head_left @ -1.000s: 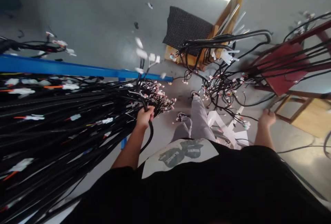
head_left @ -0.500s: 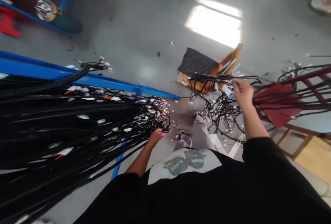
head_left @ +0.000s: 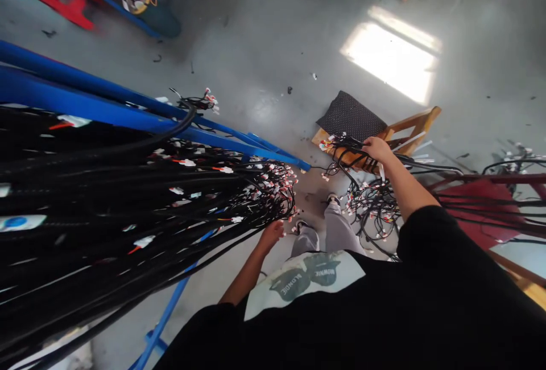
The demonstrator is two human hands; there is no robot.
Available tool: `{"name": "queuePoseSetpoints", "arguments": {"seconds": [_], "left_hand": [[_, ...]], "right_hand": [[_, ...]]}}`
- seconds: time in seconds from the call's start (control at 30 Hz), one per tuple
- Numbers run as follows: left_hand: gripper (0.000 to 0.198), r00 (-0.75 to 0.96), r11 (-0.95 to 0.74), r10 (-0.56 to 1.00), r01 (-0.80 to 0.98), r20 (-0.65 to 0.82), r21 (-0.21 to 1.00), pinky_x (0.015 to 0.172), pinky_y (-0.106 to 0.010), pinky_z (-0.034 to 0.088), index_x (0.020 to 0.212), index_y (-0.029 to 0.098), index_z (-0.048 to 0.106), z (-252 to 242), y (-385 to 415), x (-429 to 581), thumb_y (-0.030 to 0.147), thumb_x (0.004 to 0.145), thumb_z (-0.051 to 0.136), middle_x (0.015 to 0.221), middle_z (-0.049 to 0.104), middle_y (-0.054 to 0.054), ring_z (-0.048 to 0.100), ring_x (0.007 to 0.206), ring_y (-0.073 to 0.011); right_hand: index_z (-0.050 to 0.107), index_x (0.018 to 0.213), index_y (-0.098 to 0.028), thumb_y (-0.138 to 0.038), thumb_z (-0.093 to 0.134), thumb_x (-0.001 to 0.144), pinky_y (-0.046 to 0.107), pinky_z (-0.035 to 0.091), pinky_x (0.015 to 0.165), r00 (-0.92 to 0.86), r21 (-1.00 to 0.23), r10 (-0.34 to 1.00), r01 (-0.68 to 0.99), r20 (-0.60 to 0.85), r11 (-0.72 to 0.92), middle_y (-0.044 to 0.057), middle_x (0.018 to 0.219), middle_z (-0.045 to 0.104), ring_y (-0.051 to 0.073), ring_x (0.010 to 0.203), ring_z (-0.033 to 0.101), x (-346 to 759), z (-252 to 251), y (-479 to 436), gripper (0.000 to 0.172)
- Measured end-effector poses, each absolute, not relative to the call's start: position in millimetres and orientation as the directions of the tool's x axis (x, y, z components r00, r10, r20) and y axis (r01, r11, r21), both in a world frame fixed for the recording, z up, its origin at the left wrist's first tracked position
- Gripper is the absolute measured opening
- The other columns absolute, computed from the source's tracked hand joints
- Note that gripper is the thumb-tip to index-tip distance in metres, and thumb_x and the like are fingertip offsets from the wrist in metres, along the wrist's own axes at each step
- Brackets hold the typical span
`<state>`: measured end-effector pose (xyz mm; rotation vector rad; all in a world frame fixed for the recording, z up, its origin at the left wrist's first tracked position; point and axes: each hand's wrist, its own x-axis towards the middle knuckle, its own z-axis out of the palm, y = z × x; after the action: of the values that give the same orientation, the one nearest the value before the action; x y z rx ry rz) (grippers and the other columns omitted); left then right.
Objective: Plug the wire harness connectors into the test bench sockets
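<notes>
Curled fingers of the right hand (head_left: pixel 375 148) form a grip pressed together over a black cable bundle (head_left: pixel 430 164). The knuckles point up and the arm is stretched forward. This bundle lies across a wooden chair (head_left: pixel 409 125), just beside a black dotted cushion (head_left: pixel 350 119) on its seat. From the hand, the bundle runs to the right over a red seat (head_left: pixel 469 205). Its loose ends, with small white and red connectors (head_left: pixel 367 205), hang down in front of the chair towards the grey floor (head_left: pixel 264 34).

The left hand (head_left: pixel 273 232) is lower, at the near tip of a big pile of black harnesses (head_left: pixel 128 199). It touches or nearly touches the connector ends (head_left: pixel 273 188) of this pile. It is blurred, so I cannot tell if its grip is spread or closed. The pile rests on a blue rack (head_left: pixel 128 111) at the person's left side. A bright patch of sunlight (head_left: pixel 392 60) lies on the floor behind the chair.
</notes>
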<state>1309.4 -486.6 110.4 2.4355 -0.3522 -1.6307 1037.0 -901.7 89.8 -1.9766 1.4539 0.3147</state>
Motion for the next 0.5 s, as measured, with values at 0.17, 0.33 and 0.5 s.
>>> {"name": "queuePoseSetpoints", "arguments": {"seconds": [0.17, 0.33, 0.5], "left_hand": [[0.022, 0.353, -0.951, -0.309, -0.096, -0.883, 0.294, 0.056, -0.023, 0.041, 0.093, 0.015, 0.053, 112.9, -495.9, 1309.3, 0.024, 0.074, 0.05, 0.081, 0.06, -0.003, 0.06, 0.067, -0.0156], [0.021, 0.321, -0.934, -0.358, -0.13, -0.877, 0.333, 0.055, -0.021, 0.04, 0.092, 0.015, 0.054, 114.6, -522.5, 1299.7, 0.025, 0.075, 0.05, 0.082, 0.06, -0.002, 0.059, 0.066, -0.0135], [0.021, 0.266, -0.903, -0.419, -0.217, -0.868, 0.37, 0.057, -0.021, 0.042, 0.093, 0.015, 0.054, 123.5, -545.4, 1292.6, 0.023, 0.075, 0.048, 0.076, 0.059, 0.0, 0.059, 0.069, -0.0136]], "right_hand": [[0.06, 0.085, -0.015, -0.029, 0.056, 0.071, 0.025, 0.042, 0.066, 0.435, -0.816, -0.813, -0.572, -0.388, 0.082, 0.001, 0.077, 0.059, 0.012, 0.067, 0.052, 990.3, 136.6, -885.1, 0.021], [0.06, 0.09, -0.016, -0.033, 0.057, 0.076, 0.023, 0.036, 0.06, 0.468, -0.904, -0.809, -0.392, -0.354, 0.169, 0.001, 0.073, 0.055, 0.01, 0.062, 0.046, 953.9, 215.7, -875.5, 0.023], [0.064, 0.096, -0.012, -0.038, 0.055, 0.082, 0.024, 0.027, 0.052, 0.008, -0.77, -0.975, -0.615, -0.221, 0.17, -0.001, 0.063, 0.047, 0.005, 0.051, 0.034, 866.1, 305.7, -888.0, 0.031]]}}
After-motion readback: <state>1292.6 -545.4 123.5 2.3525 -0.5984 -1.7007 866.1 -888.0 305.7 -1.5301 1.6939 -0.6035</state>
